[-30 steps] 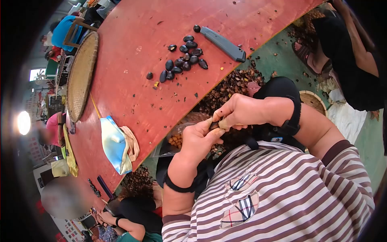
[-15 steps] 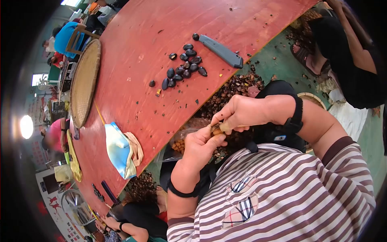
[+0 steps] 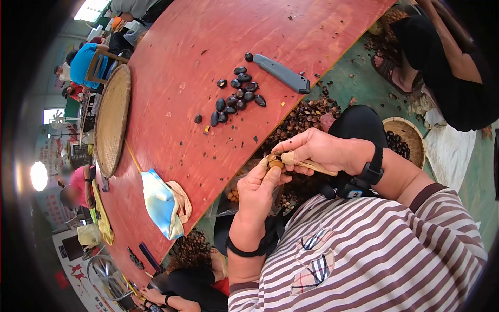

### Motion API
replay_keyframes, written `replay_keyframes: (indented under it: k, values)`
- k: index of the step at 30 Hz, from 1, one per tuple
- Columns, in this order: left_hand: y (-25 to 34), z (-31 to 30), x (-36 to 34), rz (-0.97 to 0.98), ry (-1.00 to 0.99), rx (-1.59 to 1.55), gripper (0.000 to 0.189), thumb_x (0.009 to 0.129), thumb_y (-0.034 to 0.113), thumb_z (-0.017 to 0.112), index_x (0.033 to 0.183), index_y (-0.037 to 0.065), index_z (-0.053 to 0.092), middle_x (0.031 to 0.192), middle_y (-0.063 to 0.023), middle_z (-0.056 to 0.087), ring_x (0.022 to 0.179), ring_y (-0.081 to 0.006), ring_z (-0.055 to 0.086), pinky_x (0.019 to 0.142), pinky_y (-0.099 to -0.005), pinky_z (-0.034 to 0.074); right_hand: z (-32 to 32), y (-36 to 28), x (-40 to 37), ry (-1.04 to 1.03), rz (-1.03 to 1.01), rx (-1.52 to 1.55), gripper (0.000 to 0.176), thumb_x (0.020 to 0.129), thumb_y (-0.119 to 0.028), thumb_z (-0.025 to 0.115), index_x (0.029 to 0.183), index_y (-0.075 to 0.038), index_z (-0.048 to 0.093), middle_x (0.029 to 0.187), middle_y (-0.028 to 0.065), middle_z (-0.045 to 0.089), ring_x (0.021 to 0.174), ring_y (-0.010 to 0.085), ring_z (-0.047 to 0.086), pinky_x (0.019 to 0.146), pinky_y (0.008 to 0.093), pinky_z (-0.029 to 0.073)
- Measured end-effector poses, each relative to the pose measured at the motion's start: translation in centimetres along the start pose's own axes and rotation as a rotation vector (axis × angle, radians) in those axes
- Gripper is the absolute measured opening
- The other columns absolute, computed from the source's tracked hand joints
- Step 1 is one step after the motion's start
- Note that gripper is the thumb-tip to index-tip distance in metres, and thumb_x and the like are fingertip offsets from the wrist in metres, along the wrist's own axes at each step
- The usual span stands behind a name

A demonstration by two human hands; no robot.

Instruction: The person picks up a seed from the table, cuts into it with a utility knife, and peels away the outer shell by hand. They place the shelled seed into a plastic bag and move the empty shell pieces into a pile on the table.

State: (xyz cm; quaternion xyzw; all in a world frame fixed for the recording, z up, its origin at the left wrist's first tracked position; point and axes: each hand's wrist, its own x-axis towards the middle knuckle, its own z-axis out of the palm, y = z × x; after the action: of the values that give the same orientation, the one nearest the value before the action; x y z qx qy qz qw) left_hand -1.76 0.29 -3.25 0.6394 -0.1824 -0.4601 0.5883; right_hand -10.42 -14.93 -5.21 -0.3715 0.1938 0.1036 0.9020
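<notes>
Above my lap, my left hand (image 3: 255, 192) is closed, pinching a small yellow-brown nut (image 3: 276, 164) between thumb and fingers. My right hand (image 3: 327, 148) is closed around a slim tool with a pale tan handle (image 3: 318, 167); its working end is hidden at the nut. The two hands meet at the fingertips. Tan wrapping covers some fingertips. Beyond them, several glossy black nuts (image 3: 232, 102) lie in a loose group on the red table (image 3: 171, 104). A grey-handled cutter (image 3: 283, 73) lies beside them.
Broken shells (image 3: 301, 122) cover the floor below the table edge. A plastic bag with orange kernels (image 3: 232, 195) sits by my left wrist. A basket of black nuts (image 3: 405, 138) stands at right. On the table are a woven tray (image 3: 113, 119) and a face mask (image 3: 161, 203). Other people sit nearby.
My hands have shifted slightly, and the right hand has turned so the tan handle now shows. The nut is more visible at my left fingertips. The camera view has tilted slightly.
</notes>
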Motion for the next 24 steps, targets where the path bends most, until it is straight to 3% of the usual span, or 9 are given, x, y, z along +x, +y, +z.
replay_keyframes:
  k: [4,7,9,10,13,15,17,22,24]
  values:
    - [-0.3,-0.1,0.0,0.018,0.008,-0.02,0.025,0.083,0.009,0.05,0.104,-0.003,0.052,0.085,-0.0066,0.058,0.07,-0.0114,0.057,0.064,-0.0214,0.046,-0.1,-0.1,-0.1,-0.037,-0.01,0.013,0.028,0.078,-0.001,0.047,0.104,0.003,0.052,0.07,0.0075,0.055,0.05,0.0102,0.048,0.042,0.0208,0.039]
    - [-0.2,-0.3,0.1,-0.039,-0.028,-0.011,0.026,0.083,0.009,0.05,0.105,-0.004,0.051,0.087,-0.0081,0.058,0.071,-0.0127,0.058,0.065,-0.0222,0.047,0.1,0.2,0.2,0.052,-0.031,-0.088,0.031,0.073,-0.001,0.047,0.104,0.002,0.053,0.067,0.006,0.055,0.046,0.0086,0.045,0.038,0.0212,0.036]
    - [0.1,-0.4,-0.3,-0.148,-0.088,-0.037,0.027,0.083,0.01,0.05,0.106,-0.004,0.05,0.088,-0.0092,0.058,0.072,-0.0139,0.058,0.066,-0.0232,0.047,-0.8,0.2,0.6,0.224,-0.128,-0.379,0.027,0.075,-0.006,0.05,0.102,-0.003,0.056,0.066,0.0018,0.053,0.046,0.0066,0.044,0.038,0.0204,0.035]
    - [0.6,-0.3,-0.8,-0.227,-0.129,-0.073,0.028,0.083,0.01,0.05,0.107,-0.004,0.049,0.089,-0.0097,0.058,0.073,-0.0144,0.059,0.067,-0.0239,0.047,-2.1,-0.6,0.8,0.322,-0.105,-0.249,0.027,0.076,-0.007,0.049,0.101,-0.008,0.057,0.065,-0.0006,0.054,0.045,0.0058,0.043,0.038,0.0198,0.035]
    - [0.4,-0.7,-0.9,-0.244,-0.118,-0.211,0.032,0.082,0.014,0.051,0.11,-0.001,0.046,0.094,-0.0113,0.058,0.081,-0.0175,0.059,0.074,-0.0269,0.047,-2.6,-1.3,-0.4,0.252,-0.124,-0.807,0.031,0.076,-0.01,0.05,0.106,-0.007,0.055,0.061,0.0041,0.055,0.051,0.0087,0.049,0.046,0.0235,0.041]
    - [0.5,-0.5,-0.4,-0.171,-0.025,-0.336,0.034,0.083,0.015,0.05,0.113,0.001,0.043,0.098,-0.0113,0.056,0.082,-0.0176,0.058,0.075,-0.028,0.047,-2.7,-0.1,-0.3,0.274,-0.14,-1.147,0.031,0.076,-0.018,0.054,0.104,-0.005,0.055,0.072,0.015,0.06,0.063,0.022,0.058,0.061,0.0319,0.045]
    - [0.0,-0.9,0.0,-0.147,-0.017,-0.397,0.033,0.083,0.014,0.049,0.114,0.004,0.042,0.1,-0.0097,0.055,0.084,-0.0176,0.058,0.076,-0.0291,0.047,-2.6,-0.1,-0.7,0.284,-0.166,-1.112,0.031,0.075,-0.017,0.055,0.104,-0.006,0.055,0.073,0.0159,0.06,0.065,0.025,0.059,0.061,0.0332,0.045]
    - [-1.1,-1.3,0.0,-0.149,0.023,-0.483,0.033,0.083,0.012,0.05,0.114,0.005,0.043,0.099,-0.0057,0.055,0.077,-0.0145,0.058,0.071,-0.0274,0.048,0.2,0.5,-1.1,0.174,-0.304,-0.61,0.026,0.073,-0.01,0.057,0.099,-0.004,0.056,0.065,0.0006,0.055,0.057,0.0045,0.046,0.051,0.0209,0.039]
    - [-1.1,-1.1,0.2,-0.146,0.008,-0.5,0.033,0.083,0.012,0.05,0.114,0.005,0.042,0.098,-0.005,0.055,0.076,-0.0136,0.058,0.069,-0.0263,0.048,0.9,0.0,-1.6,0.114,-0.252,-0.663,0.031,0.074,-0.01,0.056,0.105,-0.005,0.053,0.068,0.0005,0.056,0.058,0.0049,0.047,0.053,0.0212,0.04]
